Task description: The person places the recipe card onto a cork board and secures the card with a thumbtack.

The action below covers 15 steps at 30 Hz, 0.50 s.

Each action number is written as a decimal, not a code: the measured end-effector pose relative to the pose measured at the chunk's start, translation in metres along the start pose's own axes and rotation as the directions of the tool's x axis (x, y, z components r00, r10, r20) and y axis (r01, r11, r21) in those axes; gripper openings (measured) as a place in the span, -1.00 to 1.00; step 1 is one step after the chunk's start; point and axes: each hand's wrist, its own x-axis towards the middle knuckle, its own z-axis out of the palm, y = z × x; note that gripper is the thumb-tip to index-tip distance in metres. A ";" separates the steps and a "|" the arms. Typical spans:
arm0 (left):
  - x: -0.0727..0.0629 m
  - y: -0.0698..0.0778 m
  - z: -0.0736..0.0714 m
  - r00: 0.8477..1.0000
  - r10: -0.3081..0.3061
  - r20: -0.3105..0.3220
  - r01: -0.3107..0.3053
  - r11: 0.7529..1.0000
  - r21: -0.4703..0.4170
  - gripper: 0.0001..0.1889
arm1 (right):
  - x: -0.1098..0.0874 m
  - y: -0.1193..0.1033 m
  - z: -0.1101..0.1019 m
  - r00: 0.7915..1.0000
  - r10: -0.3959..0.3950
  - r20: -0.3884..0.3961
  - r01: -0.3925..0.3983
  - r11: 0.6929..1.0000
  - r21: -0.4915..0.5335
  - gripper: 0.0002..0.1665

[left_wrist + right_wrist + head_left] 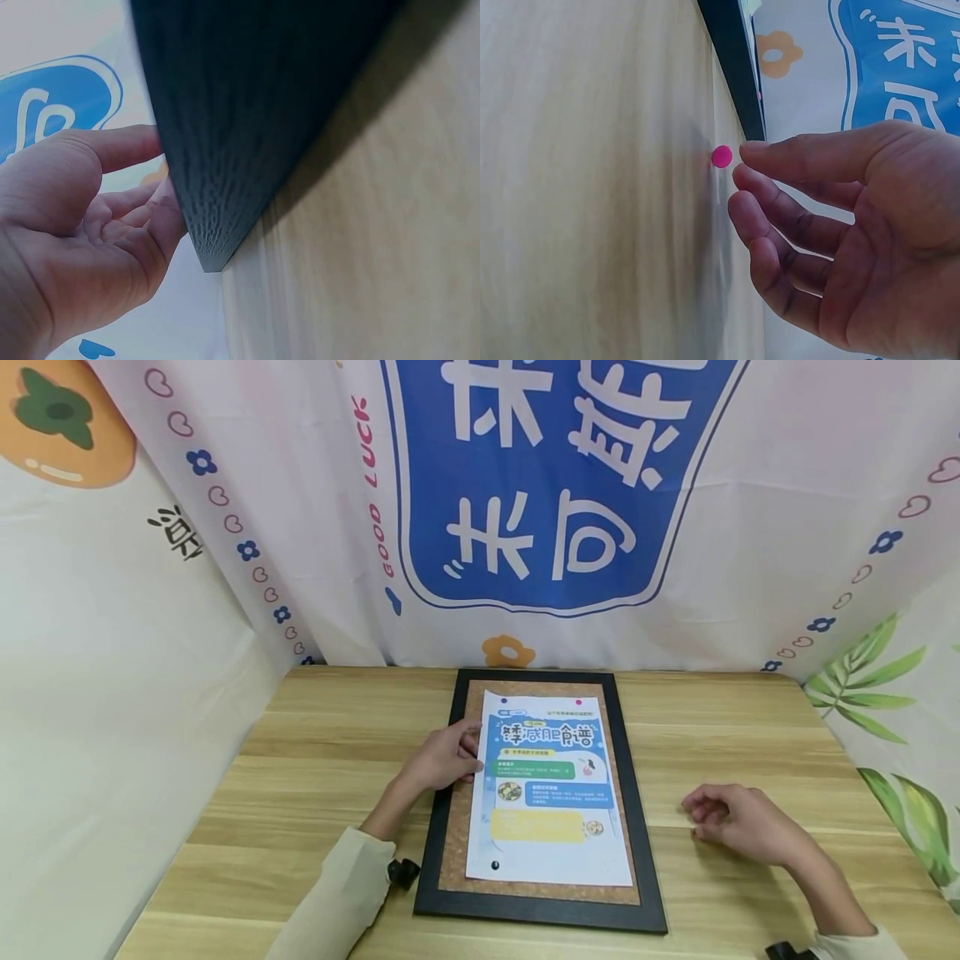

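A black-framed cork board [453, 852] lies on the table, bearing a white and blue printed sheet [551, 860]. A dark blue pushpin [504, 701] and a pink pushpin [578, 702] sit at the sheet's top corners, and a black pushpin [495, 865] at its lower left. My left hand [446, 756] reaches over the frame's left side, fingertips at the sheet's left edge. My right hand [750, 822] hovers right of the board with fingers loosely bent. Just off its fingertips, another pink pushpin [721, 157] rests on the table in the right wrist view.
The wooden table [300, 827] runs back to a printed cloth [322, 568] hanging behind it. The board's far end lies close to the table's back edge. More printed cloth hangs at both sides.
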 end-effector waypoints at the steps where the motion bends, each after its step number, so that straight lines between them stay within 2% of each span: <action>1: 0.000 0.000 0.000 1.000 -0.001 0.000 0.001 1.000 -0.001 -0.28 | 0.000 0.001 0.000 1.000 -0.004 0.006 0.004 1.000 0.002 -0.68; 9: 0.000 0.001 0.000 1.000 -0.010 0.000 0.010 1.000 -0.001 -0.27 | 0.001 0.004 0.003 0.997 -0.044 0.063 0.042 0.998 0.045 -0.73; 15: -0.001 0.002 0.000 1.000 -0.010 -0.004 0.010 1.000 0.005 -0.27 | 0.002 0.004 0.004 0.995 -0.067 0.068 0.064 0.997 0.044 -0.76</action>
